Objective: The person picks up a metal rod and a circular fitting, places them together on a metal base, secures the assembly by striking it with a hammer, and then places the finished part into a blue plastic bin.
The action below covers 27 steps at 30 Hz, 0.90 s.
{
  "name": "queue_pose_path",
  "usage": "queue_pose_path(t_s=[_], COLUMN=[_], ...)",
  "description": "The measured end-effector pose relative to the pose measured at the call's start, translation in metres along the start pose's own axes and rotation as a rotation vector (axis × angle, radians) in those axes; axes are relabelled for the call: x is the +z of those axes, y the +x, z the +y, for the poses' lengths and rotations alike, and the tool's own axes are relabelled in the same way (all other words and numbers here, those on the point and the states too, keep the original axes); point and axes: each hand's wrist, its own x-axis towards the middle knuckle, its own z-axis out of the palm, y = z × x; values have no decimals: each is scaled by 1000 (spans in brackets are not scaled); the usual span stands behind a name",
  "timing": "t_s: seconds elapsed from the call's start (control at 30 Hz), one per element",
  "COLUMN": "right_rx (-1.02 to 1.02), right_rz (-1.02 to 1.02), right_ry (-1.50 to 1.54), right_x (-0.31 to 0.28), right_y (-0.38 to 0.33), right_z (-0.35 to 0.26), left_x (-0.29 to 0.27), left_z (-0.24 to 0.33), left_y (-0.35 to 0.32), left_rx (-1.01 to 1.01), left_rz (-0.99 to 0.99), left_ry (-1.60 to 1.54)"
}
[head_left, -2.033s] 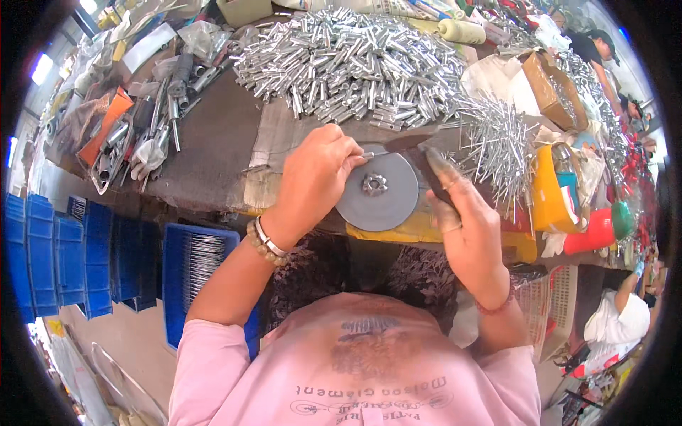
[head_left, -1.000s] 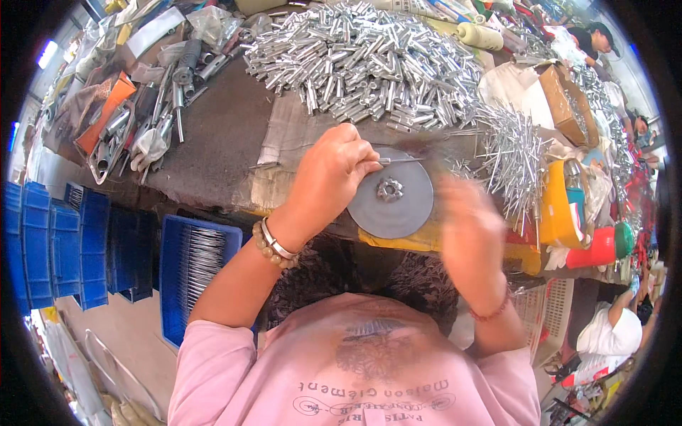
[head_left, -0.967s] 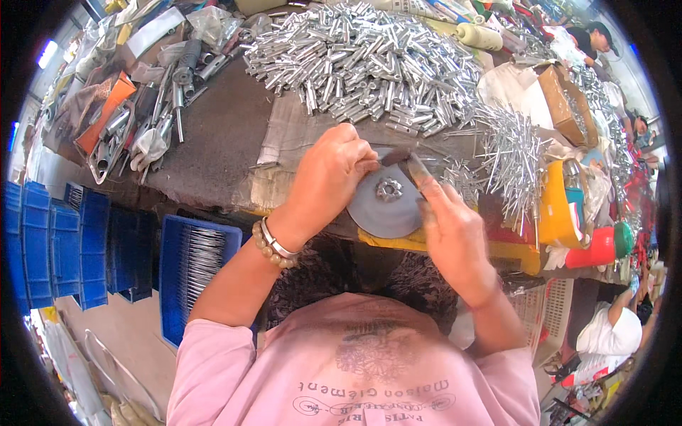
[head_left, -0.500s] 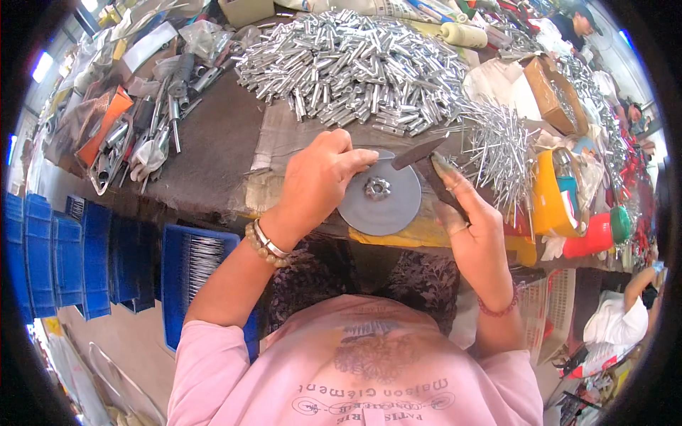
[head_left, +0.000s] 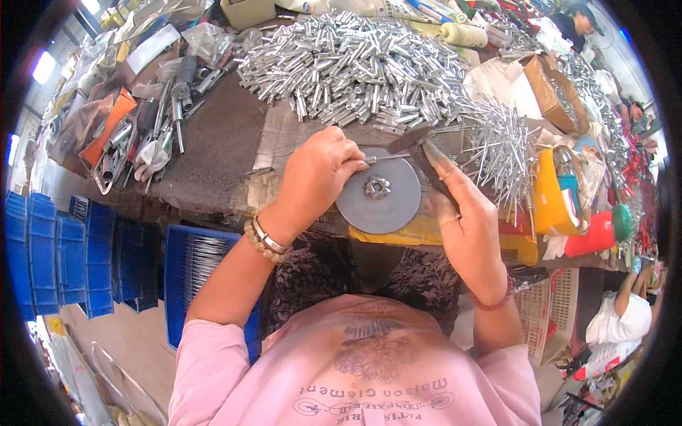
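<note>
Left hand (head_left: 320,174): we are pinching slim metal piece (head_left: 388,157) between fingers (head_left: 348,150), over far part of grey disc (head_left: 376,215) on bench (head_left: 213,156). Right hand (head_left: 474,227): we are gripping hammer (head_left: 432,170), fingers curled round handle, head (head_left: 409,140) just beside piece's tip.

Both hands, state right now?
Left hand: closed, pinching a slim silver metal piece.
Right hand: closed around the handle of a dark hammer.

I could see dark printed lettering (head_left: 376,389) running in several lines across the front of a pink T-shirt (head_left: 284,362).
</note>
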Motion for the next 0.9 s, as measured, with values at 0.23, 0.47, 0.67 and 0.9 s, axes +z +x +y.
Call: queue_pose_path(t_s=[0.23, 0.47, 0.67, 0.9], right_rx=[-21, -167, -63, -248], right_rz=[-52, 159, -150, 144], right_ry=[-237, -99, -395, -342], right_x=[14, 5, 14, 12], right_y=[2, 10, 9, 6], right_z=[7, -7, 6, 4], left_x=[0, -1, 1, 2], left_z=[2, 3, -2, 2], left_y=[0, -2, 0, -3], left_rx=[44, 18, 51, 8], left_rz=[27, 40, 56, 49], left_ry=[-2, -13, -12, -66])
